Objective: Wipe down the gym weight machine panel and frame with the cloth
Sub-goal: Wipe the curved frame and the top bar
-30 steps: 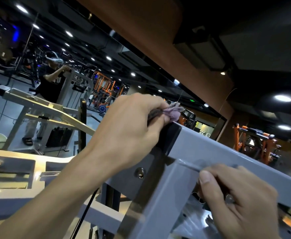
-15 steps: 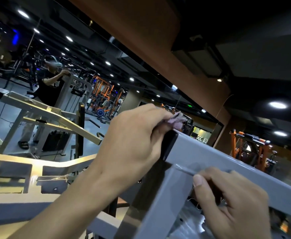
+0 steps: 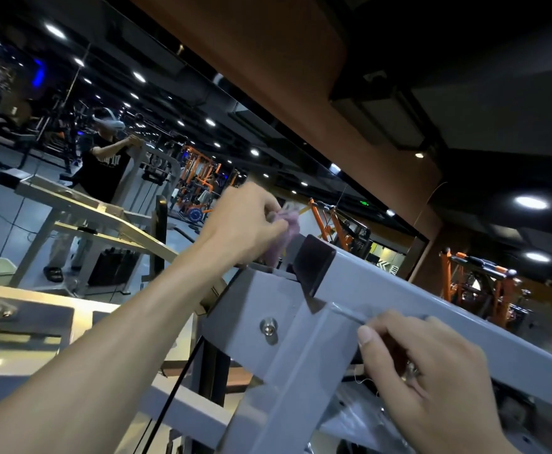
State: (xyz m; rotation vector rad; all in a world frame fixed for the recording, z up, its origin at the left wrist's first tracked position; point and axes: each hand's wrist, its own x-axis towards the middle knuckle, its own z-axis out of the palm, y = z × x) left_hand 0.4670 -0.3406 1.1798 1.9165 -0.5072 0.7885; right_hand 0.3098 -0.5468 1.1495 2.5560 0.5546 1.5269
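The weight machine's grey steel frame [image 3: 415,306] runs across the lower right, with a black end cap [image 3: 314,263] at its top corner and a bolt [image 3: 269,328] on the side plate. My left hand [image 3: 242,221] pinches a small purple cloth [image 3: 284,234] and holds it just left of the end cap, above the top of the upright. My right hand [image 3: 431,381] grips the underside of the sloping frame beam, thumb against its front face and fingers curled behind it.
A mirror wall ahead reflects a person in a black shirt [image 3: 104,165] at this machine, with orange racks [image 3: 202,185] behind. A pale metal arm [image 3: 81,208] and a black cable [image 3: 176,388] sit lower left. More orange equipment [image 3: 477,283] stands at the right.
My left hand has lifted with the cloth off the frame's top corner, up and to the left, uncovering the black end cap and side bolt. My right hand keeps its hold on the beam.
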